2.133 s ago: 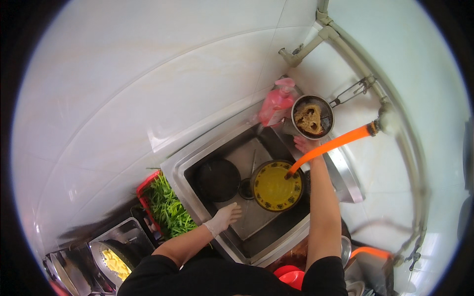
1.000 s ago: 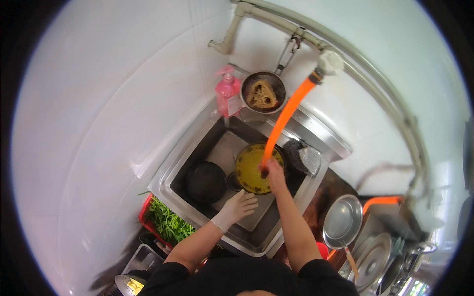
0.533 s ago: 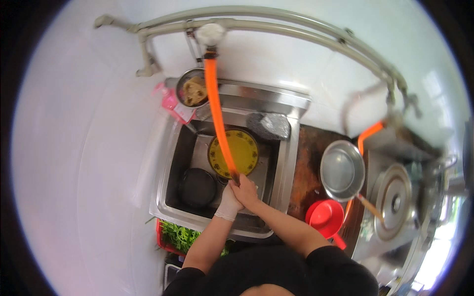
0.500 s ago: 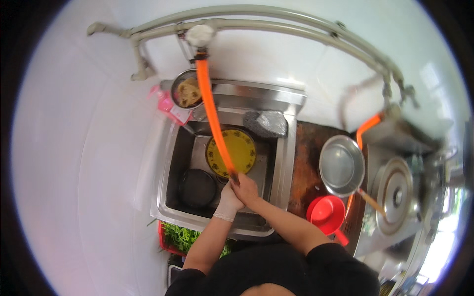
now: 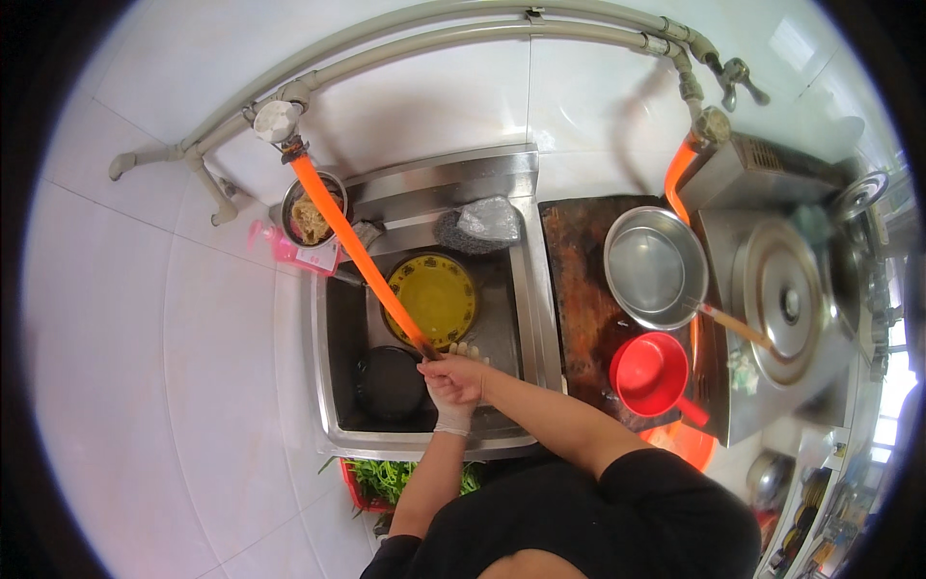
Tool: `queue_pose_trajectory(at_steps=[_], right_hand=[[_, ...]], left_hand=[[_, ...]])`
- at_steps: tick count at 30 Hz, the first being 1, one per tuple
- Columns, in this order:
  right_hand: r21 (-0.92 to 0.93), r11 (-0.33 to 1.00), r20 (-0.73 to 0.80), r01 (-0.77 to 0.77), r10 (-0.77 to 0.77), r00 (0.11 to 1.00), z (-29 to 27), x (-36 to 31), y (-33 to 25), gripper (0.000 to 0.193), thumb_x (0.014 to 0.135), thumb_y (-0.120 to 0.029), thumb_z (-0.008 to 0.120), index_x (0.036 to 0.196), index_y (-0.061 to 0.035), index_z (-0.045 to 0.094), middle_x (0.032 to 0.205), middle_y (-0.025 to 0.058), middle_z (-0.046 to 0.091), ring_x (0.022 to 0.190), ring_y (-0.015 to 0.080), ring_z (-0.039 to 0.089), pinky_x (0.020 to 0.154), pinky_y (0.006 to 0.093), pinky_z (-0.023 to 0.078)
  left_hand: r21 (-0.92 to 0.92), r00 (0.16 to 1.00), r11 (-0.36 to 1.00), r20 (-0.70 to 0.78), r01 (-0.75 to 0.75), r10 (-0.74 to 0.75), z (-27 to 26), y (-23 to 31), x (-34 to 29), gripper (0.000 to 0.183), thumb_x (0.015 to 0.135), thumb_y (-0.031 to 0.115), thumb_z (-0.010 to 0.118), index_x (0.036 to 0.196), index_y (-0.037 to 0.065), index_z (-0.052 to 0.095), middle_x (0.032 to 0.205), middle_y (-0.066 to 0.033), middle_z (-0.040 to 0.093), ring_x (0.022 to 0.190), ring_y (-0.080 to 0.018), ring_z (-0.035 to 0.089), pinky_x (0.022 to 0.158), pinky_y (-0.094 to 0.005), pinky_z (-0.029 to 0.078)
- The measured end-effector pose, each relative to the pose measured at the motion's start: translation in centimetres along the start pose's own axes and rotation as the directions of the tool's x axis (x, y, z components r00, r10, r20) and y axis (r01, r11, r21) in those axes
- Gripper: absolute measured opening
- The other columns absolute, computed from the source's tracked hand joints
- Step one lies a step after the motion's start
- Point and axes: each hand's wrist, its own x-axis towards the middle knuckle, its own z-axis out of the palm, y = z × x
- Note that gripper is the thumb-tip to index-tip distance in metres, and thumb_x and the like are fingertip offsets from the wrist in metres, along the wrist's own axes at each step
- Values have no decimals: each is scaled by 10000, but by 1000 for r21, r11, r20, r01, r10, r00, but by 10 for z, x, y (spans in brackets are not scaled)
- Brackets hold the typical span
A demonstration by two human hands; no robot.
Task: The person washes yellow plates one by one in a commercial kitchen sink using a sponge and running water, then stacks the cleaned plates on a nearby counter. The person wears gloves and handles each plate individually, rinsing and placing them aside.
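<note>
The right hand's grip is wrapped round the dark lower end of an orange hose; the gloved left hand touches it from beneath, how far open I cannot tell. From the grip the hose slants up and left, passing over the edge of a yellow, dark-patterned bowl just beyond. Left of the grip sits a round black pan; both stand in the steel sink. Well to the right are a steel saucepan and a red dipper.

The hose is bright orange; the bowl yellow with dark rim motifs; the dipper red.
</note>
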Motion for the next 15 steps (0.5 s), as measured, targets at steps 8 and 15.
queue_pose_trajectory(at_steps=[8,15], right_hand=[[-993,-99,117,64,-899,422,5,13,16,332,965,-378,754,947,-53,688,842,151,733,745,345,714,703,466,567],[-887,-274,-16,-371,-786,618,-5,9,-14,263,939,-231,659,1115,-38,684,940,186,752,906,403,752,786,504,600]], left_hand=[[-299,969,926,-11,231,-245,-50,-11,-3,574,1092,563,386,1499,172,486,1489,-90,568,1365,-294,529,1199,-499,378],[-362,716,880,-521,307,-464,18,32,27,518,1105,490,391,1474,149,516,1465,-103,619,1355,-314,573,1206,-520,383]])
